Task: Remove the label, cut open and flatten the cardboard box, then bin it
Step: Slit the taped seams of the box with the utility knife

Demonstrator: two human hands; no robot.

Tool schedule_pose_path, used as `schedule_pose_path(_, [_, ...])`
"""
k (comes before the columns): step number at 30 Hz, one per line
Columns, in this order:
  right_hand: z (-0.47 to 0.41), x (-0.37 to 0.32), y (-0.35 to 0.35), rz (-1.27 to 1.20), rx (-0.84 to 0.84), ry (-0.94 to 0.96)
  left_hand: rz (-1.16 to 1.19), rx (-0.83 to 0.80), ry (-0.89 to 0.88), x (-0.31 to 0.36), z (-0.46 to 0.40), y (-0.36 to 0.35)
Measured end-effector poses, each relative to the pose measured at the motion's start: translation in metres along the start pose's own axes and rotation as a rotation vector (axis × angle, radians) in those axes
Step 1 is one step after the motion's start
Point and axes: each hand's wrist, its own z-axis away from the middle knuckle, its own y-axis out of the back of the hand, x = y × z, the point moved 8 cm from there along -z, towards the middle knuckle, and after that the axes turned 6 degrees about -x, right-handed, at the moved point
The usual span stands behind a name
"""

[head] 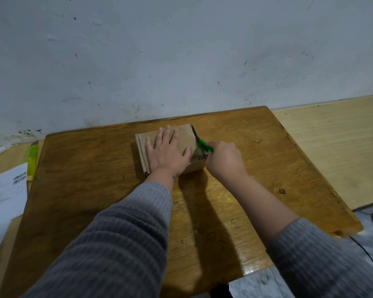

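A small brown cardboard box (186,134) sits near the far middle of the wooden table (95,168). My left hand (166,150) lies flat on the box's top, fingers spread, pressing it down. My right hand (224,159) is at the box's right side, closed around green-handled scissors (204,145). Their dark blades run along the box's right top edge. Black lettering shows on the box's right face, partly hidden by my hands.
A white printed paper sheet (7,190) lies on a lower surface at the left, beside a yellow-green strip (33,155). A pale wooden board (336,147) adjoins the table on the right. The wall stands just behind the table.
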Motion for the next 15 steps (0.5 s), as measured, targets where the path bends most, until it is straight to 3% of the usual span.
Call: schedule_pose_path(15, [0.036,0.017,0.005,0.002,0.039,-0.017,-0.002,0.001,-0.008,0.001,0.003,0.001])
